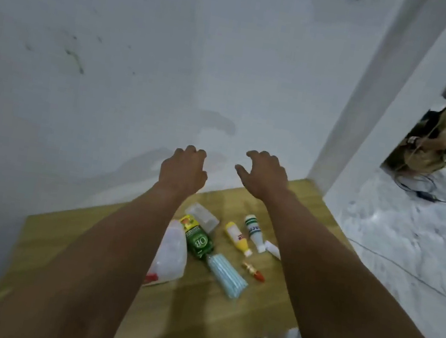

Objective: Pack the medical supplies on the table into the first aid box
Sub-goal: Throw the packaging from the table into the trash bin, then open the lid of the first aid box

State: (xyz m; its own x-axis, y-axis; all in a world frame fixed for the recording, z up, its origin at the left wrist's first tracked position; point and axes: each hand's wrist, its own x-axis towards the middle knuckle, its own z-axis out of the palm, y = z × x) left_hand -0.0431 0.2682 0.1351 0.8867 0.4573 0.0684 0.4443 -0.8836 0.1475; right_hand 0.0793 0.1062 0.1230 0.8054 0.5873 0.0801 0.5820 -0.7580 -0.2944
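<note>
On the wooden counter (pixel 223 309), between the two outstretched forearms, the medical supplies lie in a loose cluster: a green bottle (pixel 200 242) with a yellow top on its side, a clear plastic container (pixel 202 216) just behind it, a yellow bottle (pixel 237 238), a white bottle with green bands (pixel 255 232), a pack of pale blue face masks (pixel 226 276), a small gold and red item (pixel 253 271), and a translucent white bag (pixel 170 254) partly under the left forearm. The counter stands against a pale, stained wall (pixel 115 64), with a white patterned floor (pixel 406 256) to the right. The left hand (pixel 183 171) and right hand (pixel 266 174) hover above the far edge, fingers loosely curled and apart, holding nothing
</note>
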